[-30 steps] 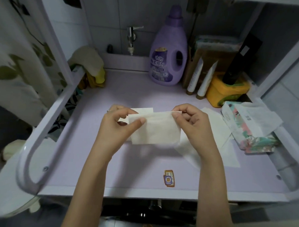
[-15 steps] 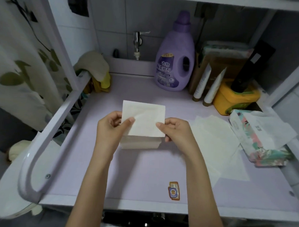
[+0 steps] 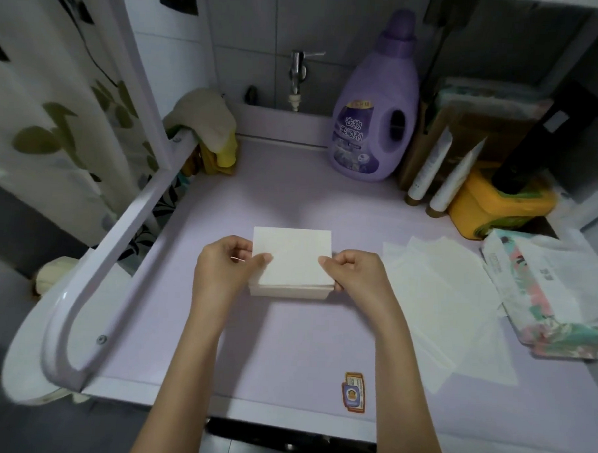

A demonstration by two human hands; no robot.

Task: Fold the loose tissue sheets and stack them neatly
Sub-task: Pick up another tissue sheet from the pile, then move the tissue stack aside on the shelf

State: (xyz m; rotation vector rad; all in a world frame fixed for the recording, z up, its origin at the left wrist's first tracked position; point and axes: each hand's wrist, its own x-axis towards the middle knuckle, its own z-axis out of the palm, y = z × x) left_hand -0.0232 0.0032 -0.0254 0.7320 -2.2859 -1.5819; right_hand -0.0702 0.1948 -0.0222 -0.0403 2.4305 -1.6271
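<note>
The fingers [image 3: 262, 259] of the left hand [image 3: 220, 269] pinch the left edge of a folded, cream-white rectangular tissue sheet [image 3: 293, 255], thumb on top and the others curled underneath. The right hand [image 3: 359, 275] pinches the opposite edge the same way, its thumb lying on the sheet's upper face. The sheet sits flat over a low stack of folded cream tissues [image 3: 288, 292], whose layered near edge shows just below it; whether the sheet rests fully on the stack I cannot tell.

The stack lies on the middle of a pale lilac table [image 3: 251, 347]. To the right, apart from the stack, several loose unfolded tissue sheets [image 3: 441, 301] overlap flat on the table, and just beyond them lies an opened soft tissue pack with a floral print [image 3: 547, 305]. At the back stand a purple plastic detergent bottle [image 3: 374, 127], two white tubes [image 3: 426, 173] and a yellow lidded tub [image 3: 490, 210]. A small orange-and-blue sticker [image 3: 353, 392] is near the table's front edge.
</note>
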